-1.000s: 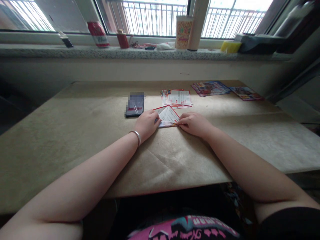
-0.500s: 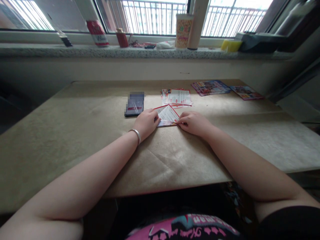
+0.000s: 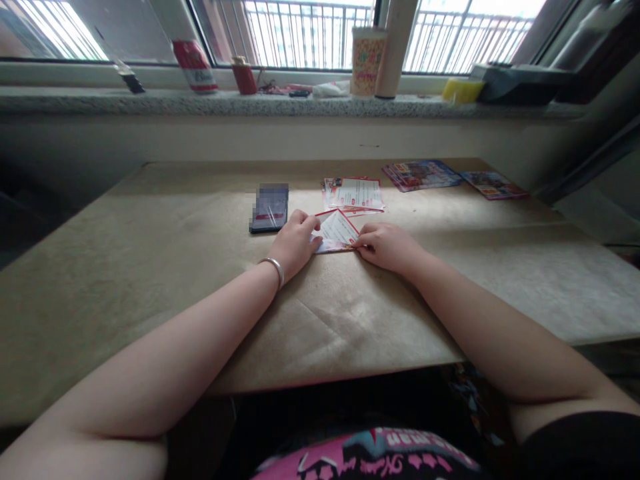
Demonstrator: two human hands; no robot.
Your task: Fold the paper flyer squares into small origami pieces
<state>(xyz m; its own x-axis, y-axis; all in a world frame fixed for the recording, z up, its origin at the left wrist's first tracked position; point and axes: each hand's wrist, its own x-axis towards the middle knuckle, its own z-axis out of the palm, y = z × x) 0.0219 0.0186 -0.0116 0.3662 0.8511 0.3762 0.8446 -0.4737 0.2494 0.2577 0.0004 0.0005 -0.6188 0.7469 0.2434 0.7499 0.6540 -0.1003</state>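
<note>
A small printed leaflet, white with red edging, lies partly folded on the table in front of me, its upper edge forming a peak. My left hand, with a silver bangle at the wrist, grips its left side; the thumb is on the paper and the fingers curl over it, hiding that end. At the lower right corner, my right hand pinches the leaflet between thumb and fingertips. Just behind it lies a loose pile of similar red-edged leaflets.
A phone lies left of the leaflets. Colourful printed leaflets are stacked at the back right, with more beside them. On the stone windowsill stand a red-and-white can, a red bottle and a patterned cup.
My left hand has shifted slightly, its fingers lifting a little and parting from the thumb, so more of the leaflet's left side shows. My right hand stays in place.
</note>
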